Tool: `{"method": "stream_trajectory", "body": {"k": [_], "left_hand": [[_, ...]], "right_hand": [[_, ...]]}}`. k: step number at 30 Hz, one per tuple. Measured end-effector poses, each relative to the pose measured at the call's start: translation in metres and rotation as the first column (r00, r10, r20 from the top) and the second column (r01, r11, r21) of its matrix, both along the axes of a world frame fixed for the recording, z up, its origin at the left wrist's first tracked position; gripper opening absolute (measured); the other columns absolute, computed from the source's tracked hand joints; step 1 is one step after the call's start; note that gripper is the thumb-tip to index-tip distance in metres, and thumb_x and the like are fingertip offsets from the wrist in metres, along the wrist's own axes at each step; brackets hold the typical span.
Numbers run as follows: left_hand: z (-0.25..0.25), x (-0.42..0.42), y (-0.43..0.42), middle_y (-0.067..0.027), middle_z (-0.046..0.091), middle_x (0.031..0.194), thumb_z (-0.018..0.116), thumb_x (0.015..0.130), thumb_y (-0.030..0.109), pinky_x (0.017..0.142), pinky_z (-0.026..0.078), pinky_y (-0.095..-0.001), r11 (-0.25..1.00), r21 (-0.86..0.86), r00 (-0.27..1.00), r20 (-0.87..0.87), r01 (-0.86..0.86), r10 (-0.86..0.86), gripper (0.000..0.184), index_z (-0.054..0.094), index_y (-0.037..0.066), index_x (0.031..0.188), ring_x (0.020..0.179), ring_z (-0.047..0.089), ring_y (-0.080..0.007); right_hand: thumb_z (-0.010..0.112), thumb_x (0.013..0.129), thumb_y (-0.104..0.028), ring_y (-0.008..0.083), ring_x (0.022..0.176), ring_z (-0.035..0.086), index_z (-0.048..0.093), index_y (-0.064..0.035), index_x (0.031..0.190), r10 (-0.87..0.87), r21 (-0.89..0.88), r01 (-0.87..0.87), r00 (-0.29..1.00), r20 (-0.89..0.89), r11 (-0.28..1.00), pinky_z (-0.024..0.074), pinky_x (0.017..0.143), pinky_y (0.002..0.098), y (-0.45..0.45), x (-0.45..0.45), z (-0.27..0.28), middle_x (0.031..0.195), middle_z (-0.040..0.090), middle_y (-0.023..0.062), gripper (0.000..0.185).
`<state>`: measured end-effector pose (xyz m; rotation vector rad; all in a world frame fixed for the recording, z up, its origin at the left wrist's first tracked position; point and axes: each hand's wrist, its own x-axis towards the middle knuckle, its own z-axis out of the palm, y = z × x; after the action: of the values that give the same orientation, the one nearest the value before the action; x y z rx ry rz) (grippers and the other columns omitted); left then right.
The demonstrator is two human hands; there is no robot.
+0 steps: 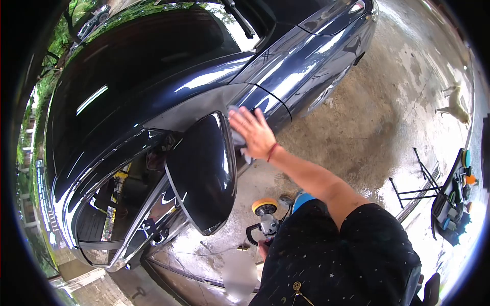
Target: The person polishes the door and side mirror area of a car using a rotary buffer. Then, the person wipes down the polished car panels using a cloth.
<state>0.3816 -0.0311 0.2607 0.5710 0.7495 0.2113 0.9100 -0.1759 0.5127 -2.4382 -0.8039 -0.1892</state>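
My right hand lies with its fingers spread over a grey cloth, on the dark car's front fender just beside the side mirror. The hand is slightly blurred, and its palm hides most of the cloth. Low at my left side, a polisher with an orange-yellow pad points its pad upward. My left hand shows only in part, closed around the polisher; my dark shirt covers the rest.
The car's bonnet and side window fill the left. At the right stand a folding black metal frame and a black tray with pads and bottles. A light-coloured dog is on the wet concrete floor.
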Motion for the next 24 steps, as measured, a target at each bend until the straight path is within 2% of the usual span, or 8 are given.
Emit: {"method": "stream_trajectory", "body": {"k": [3,5,8,12,14,16,20,24], "left_hand": [[0.000,0.003,0.014,-0.0152,0.062,0.082,0.047,0.089,0.019,0.083,0.056,-0.0485,0.982,-0.124,0.919,0.385,0.145,-0.087,0.022,0.050,-0.002,0.080,0.084,0.069,-0.0367],[0.012,0.003,0.019,-0.0154,0.062,0.081,0.050,0.084,0.017,0.082,0.056,-0.0464,0.987,0.063,0.758,-0.633,-0.150,0.156,0.019,0.049,-0.001,0.078,0.082,0.068,-0.0355],[0.013,0.000,0.025,-0.0144,0.065,0.082,0.053,0.085,0.019,0.080,0.056,-0.0433,0.976,0.132,0.714,-0.665,-0.174,0.217,0.021,0.052,-0.001,0.080,0.082,0.068,-0.0328],[0.009,-0.009,0.039,-0.0134,0.069,0.084,0.056,0.085,0.020,0.078,0.054,-0.0401,0.701,0.710,0.959,0.157,0.058,-0.238,0.021,0.055,-0.001,0.083,0.082,0.068,-0.0304],[0.013,-0.010,0.027,-0.0121,0.072,0.087,0.055,0.088,0.024,0.080,0.052,-0.0366,0.655,0.566,0.706,-0.704,0.501,0.069,0.024,0.061,0.000,0.086,0.083,0.067,-0.0267],[0.002,-0.016,0.034,-0.0117,0.072,0.087,0.054,0.088,0.022,0.081,0.052,-0.0361,0.680,0.469,0.582,-0.810,0.564,0.076,0.024,0.062,0.000,0.087,0.082,0.066,-0.0259],[0.052,0.008,0.026,-0.0130,0.065,0.084,0.053,0.085,0.016,0.079,0.053,-0.0409,0.679,0.434,0.543,-0.837,0.592,0.062,0.019,0.057,-0.002,0.086,0.080,0.064,-0.0295],[0.056,0.007,0.012,-0.0141,0.061,0.082,0.053,0.083,0.015,0.079,0.054,-0.0474,0.800,0.457,0.684,-0.725,0.390,0.081,0.018,0.052,-0.003,0.087,0.081,0.063,-0.0337]], "right_hand": [[0.078,0.070,-0.028,0.0315,0.158,0.017,0.024,-0.0168,0.164,-0.144,0.019,0.144,0.988,0.045,0.989,0.0127,0.126,0.0578,-0.026,0.019,-0.005,0.170,0.024,0.0046,0.109],[0.077,0.070,-0.026,0.0323,0.158,0.017,0.025,-0.0164,0.163,-0.227,0.029,0.225,0.971,0.081,0.974,0.0116,0.126,0.0584,-0.044,0.030,-0.007,0.170,0.024,0.0043,0.107],[0.074,0.075,-0.025,0.0357,0.157,0.017,0.030,-0.0132,0.161,-0.370,-0.023,0.373,0.926,0.079,0.928,0.0125,0.125,0.0602,-0.062,0.042,-0.002,0.169,0.026,0.0078,0.097],[0.067,0.088,-0.025,0.0416,0.153,0.025,0.041,-0.0050,0.154,-0.731,0.188,0.708,0.671,0.121,0.681,0.0206,0.122,0.0606,-0.120,0.101,-0.045,0.162,0.035,0.0201,0.073],[0.063,0.094,-0.025,0.0415,0.142,0.043,0.052,0.0052,0.142,-0.717,0.210,0.700,0.697,0.006,0.683,0.0323,0.118,0.0557,-0.185,0.111,-0.072,0.150,0.049,0.0270,0.058],[0.062,0.099,-0.026,0.0349,0.121,0.061,0.061,0.0117,0.127,-0.516,0.808,0.589,0.691,-0.506,-0.004,0.0456,0.108,0.0489,-0.209,0.103,-0.061,0.133,0.062,0.0259,0.047],[0.063,0.102,-0.029,0.0221,0.103,0.068,0.062,0.0107,0.127,0.014,0.724,0.505,0.824,-0.566,-0.469,0.0525,0.097,0.0366,-0.221,0.043,-0.017,0.124,0.066,0.0146,0.047],[0.060,0.105,-0.027,0.0269,0.122,0.059,0.060,0.0093,0.130,-0.473,0.856,0.505,0.732,-0.491,-0.107,0.0443,0.107,0.0383,-0.145,-0.009,0.011,0.130,0.063,0.0140,0.044]]}}
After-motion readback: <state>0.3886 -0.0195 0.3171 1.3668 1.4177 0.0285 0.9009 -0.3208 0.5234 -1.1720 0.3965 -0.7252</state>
